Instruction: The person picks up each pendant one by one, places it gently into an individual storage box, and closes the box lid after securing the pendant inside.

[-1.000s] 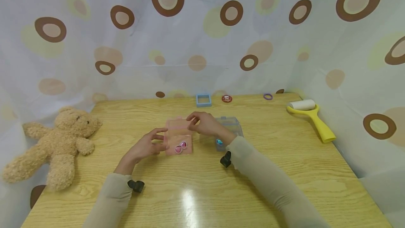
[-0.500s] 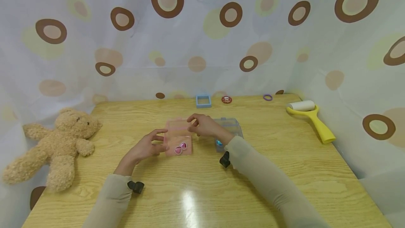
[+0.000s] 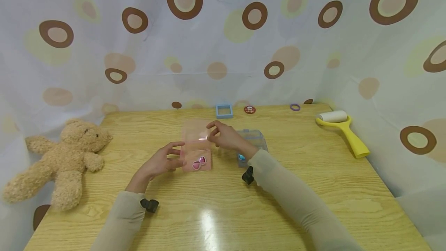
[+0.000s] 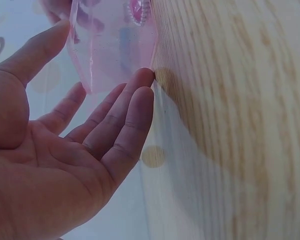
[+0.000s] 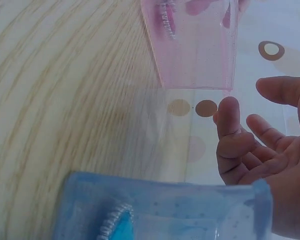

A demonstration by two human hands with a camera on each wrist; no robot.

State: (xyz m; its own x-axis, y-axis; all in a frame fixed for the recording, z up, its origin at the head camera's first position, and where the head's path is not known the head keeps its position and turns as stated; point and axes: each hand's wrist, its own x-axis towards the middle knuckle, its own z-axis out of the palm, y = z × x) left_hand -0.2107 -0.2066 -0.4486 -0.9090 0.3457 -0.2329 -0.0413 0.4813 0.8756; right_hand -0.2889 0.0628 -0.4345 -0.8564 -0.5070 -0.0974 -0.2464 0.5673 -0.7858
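A translucent pink box stands mid-table, its front bearing two pink gems with white beaded rims. Its pink lid looks raised at the back and catches a glint. My left hand is at the box's left side, fingers fairly straight, with thumb and fingertips at its edges in the left wrist view. My right hand hovers by the lid's right edge, fingers loosely bent, thumb apart; whether it touches cannot be told. Under that arm is a translucent blue box with a blue gem, partly hidden.
Along the table's back edge lie a light-blue square frame, a red round piece and a purple ring. A teddy bear lies at left, a yellow-handled lint roller at right. A patterned curtain surrounds the table.
The pink lid has swung up at the back, reaching farther away and showing a glint. My right fingers have shifted slightly; my left hand has stayed put.
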